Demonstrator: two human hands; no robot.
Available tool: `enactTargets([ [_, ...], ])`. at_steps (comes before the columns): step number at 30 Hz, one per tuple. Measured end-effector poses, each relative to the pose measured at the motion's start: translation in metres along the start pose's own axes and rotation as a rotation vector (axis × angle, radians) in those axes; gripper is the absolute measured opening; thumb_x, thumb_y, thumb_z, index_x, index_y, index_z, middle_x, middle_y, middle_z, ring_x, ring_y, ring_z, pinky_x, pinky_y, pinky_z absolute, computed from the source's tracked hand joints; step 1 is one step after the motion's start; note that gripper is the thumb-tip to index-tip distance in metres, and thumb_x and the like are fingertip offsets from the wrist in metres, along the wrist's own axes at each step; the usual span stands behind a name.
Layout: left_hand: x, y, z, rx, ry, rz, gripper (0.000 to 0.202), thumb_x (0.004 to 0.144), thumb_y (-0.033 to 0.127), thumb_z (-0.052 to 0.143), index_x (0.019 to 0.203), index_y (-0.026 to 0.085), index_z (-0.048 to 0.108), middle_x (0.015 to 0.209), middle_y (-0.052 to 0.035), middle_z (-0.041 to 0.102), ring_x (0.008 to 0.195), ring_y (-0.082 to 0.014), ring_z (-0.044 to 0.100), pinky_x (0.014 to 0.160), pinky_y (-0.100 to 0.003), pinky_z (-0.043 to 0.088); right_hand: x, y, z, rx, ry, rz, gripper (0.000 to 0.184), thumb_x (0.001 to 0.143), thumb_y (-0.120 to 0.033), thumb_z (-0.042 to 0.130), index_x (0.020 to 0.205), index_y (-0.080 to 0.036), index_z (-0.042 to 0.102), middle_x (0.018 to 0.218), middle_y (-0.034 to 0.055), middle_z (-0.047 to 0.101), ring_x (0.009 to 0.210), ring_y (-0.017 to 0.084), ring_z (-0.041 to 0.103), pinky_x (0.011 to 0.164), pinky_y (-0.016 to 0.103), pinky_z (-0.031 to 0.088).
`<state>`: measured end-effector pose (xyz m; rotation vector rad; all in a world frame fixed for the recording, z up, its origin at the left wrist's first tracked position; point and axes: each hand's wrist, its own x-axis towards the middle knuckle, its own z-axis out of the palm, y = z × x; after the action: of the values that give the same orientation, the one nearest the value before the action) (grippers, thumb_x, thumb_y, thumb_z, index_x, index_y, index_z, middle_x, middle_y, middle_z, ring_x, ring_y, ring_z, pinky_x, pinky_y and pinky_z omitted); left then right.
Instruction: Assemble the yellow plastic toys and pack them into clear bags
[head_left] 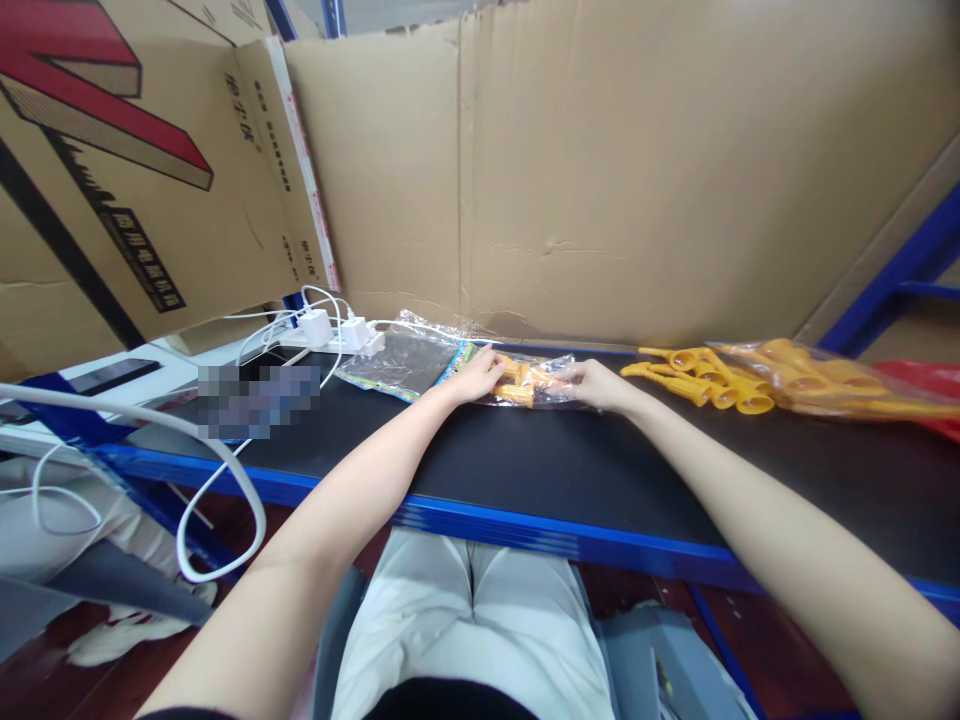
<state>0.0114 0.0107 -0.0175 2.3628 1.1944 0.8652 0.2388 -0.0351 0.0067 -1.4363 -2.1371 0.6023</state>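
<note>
Near the black tabletop's (517,465) back edge, left hand (480,376) and right hand (597,386) touch a clear plastic bag (534,376) of orange pieces (516,393); cannot tell if either grip is clamped; best keep film flat

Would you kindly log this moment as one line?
left hand: on clear bag | right hand: at bag's right end | yellow pieces: farther right

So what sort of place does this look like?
Likely a storeroom or workshop: a blue shelf frame carries the black worktop, tall cardboard stands behind it, and yellow pieces lie loose and bagged.
</note>
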Motion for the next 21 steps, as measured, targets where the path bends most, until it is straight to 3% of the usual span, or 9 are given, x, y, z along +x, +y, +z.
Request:
enactTargets([
  [3, 0.002, 0.002, -0.002, -0.090, 0.116, -0.080, 0.021, 0.089, 0.030, 0.032, 0.082, 0.017, 0.048, 0.105, -0.0107, 0.057, 0.106, -0.0203, 0.050, 0.095, -0.036, 0.035, -0.001, -0.003, 0.001, 0.114, 0.055, 0.002, 0.042, 0.064, -0.032, 0.065, 0.101, -0.013, 0.067, 0.090, 0.0060, 0.068, 0.080, 0.019, 0.061, 0.071, 0.026, 0.048],
  [6, 0.002, 0.003, -0.005, -0.206, 0.229, -0.221, 0.024, 0.089, 0.034, 0.032, 0.082, 0.018, 0.047, 0.097, -0.0088, 0.059, 0.098, -0.0197, 0.053, 0.089, -0.034, 0.038, 0.001, 0.000, -0.001, 0.207, 0.157, 0.005, 0.033, 0.064, -0.023, 0.062, 0.095, -0.013, 0.068, 0.097, 0.0073, 0.066, 0.087, 0.017, 0.060, 0.076, 0.024, 0.047],
  [9, 0.000, 0.006, -0.008, -0.299, 0.261, -0.323, 0.026, 0.089, 0.037, 0.033, 0.083, 0.017, 0.048, 0.098, -0.0089, 0.060, 0.097, -0.0193, 0.054, 0.088, -0.032, 0.038, 0.004, 0.005, -0.005, 0.034, 0.232, 0.100, 0.019, 0.064, -0.019, 0.058, 0.080, -0.012, 0.068, 0.083, 0.0072, 0.067, 0.078, 0.017, 0.060, 0.069, 0.024, 0.047],
  [13, -0.004, 0.012, -0.012, -0.388, 0.237, -0.377, 0.025, 0.090, 0.035, 0.033, 0.084, 0.017, 0.048, 0.099, -0.0086, 0.061, 0.097, -0.0183, 0.054, 0.087, -0.030, 0.038, 0.002, 0.005, -0.008, -0.195, 0.118, 0.138, 0.013, 0.063, -0.025, 0.059, 0.062, -0.012, 0.064, 0.063, 0.0039, 0.062, 0.065, 0.017, 0.057, 0.059, 0.023, 0.043],
  [19, -0.002, 0.004, -0.009, -0.397, 0.205, -0.411, 0.010, 0.085, 0.024, 0.043, 0.091, 0.017, 0.046, 0.098, -0.0081, 0.061, 0.090, -0.0163, 0.056, 0.079, -0.029, 0.044, -0.006, -0.004, -0.006, -0.106, -0.029, 0.074, 0.028, 0.066, -0.041, 0.058, 0.069, -0.014, 0.067, 0.063, 0.0016, 0.061, 0.063, 0.016, 0.055, 0.057, 0.024, 0.043],
  [21, -0.001, -0.001, -0.007, -0.404, 0.180, -0.405, 0.016, 0.081, 0.016, 0.047, 0.097, 0.016, 0.045, 0.102, -0.0092, 0.059, 0.088, -0.0157, 0.057, 0.074, -0.028, 0.047, -0.006, -0.004, -0.007, -0.115, -0.082, 0.068, 0.031, 0.067, -0.043, 0.058, 0.075, -0.014, 0.069, 0.065, 0.0023, 0.062, 0.065, 0.017, 0.056, 0.059, 0.025, 0.043],
])
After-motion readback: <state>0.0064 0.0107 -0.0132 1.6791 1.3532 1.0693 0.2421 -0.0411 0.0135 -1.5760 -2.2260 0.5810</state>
